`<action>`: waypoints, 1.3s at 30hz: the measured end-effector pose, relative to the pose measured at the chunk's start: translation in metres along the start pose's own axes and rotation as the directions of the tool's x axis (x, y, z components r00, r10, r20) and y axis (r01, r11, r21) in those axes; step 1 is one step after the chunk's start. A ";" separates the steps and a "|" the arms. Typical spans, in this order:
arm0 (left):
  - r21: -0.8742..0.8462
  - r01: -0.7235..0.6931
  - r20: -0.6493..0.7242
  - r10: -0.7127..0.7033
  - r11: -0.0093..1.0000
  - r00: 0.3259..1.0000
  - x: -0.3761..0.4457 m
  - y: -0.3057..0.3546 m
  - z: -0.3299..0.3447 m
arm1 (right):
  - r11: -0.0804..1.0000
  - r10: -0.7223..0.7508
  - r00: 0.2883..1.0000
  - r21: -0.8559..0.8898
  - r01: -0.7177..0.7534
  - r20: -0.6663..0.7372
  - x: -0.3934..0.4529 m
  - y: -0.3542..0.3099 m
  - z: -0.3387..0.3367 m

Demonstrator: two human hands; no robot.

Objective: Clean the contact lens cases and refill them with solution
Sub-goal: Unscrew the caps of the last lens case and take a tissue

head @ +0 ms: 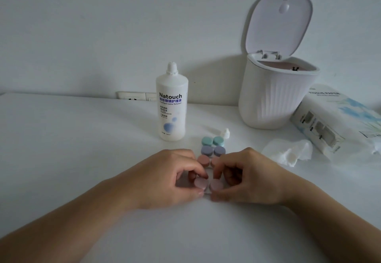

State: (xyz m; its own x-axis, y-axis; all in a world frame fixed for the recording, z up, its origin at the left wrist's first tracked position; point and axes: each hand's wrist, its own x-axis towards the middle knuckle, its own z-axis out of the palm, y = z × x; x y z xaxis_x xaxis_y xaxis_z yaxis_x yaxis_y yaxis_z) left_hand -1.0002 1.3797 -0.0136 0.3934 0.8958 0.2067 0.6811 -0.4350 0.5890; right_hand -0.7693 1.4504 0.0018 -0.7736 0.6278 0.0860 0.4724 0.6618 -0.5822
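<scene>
Your left hand (171, 177) and right hand (245, 177) meet over the pale pink lens case (207, 185), each hand's curled fingers and thumb pinching 1 of its 2 caps. Just behind that case sit 3 more in a row: rose (203, 160), purple (213, 151), green (212, 141). Beyond the green case stands the solution bottle (172, 106), capped; right of it lies a crumpled tissue (288, 152).
</scene>
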 end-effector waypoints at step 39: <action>-0.143 0.204 0.066 -0.196 0.969 0.978 0.009 0.000 0.000 | 0.981 -0.190 0.977 -0.068 0.184 -0.096 -0.004 -0.002 0.002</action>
State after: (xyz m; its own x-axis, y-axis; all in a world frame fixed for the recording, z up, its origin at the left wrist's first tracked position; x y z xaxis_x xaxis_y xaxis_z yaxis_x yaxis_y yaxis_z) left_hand -0.9959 1.3879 -0.0116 0.2918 0.9558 0.0354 0.6518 -0.2258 0.7240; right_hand -0.7678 1.4461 0.0008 -0.8052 0.5269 0.2722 0.3495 0.7924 -0.5000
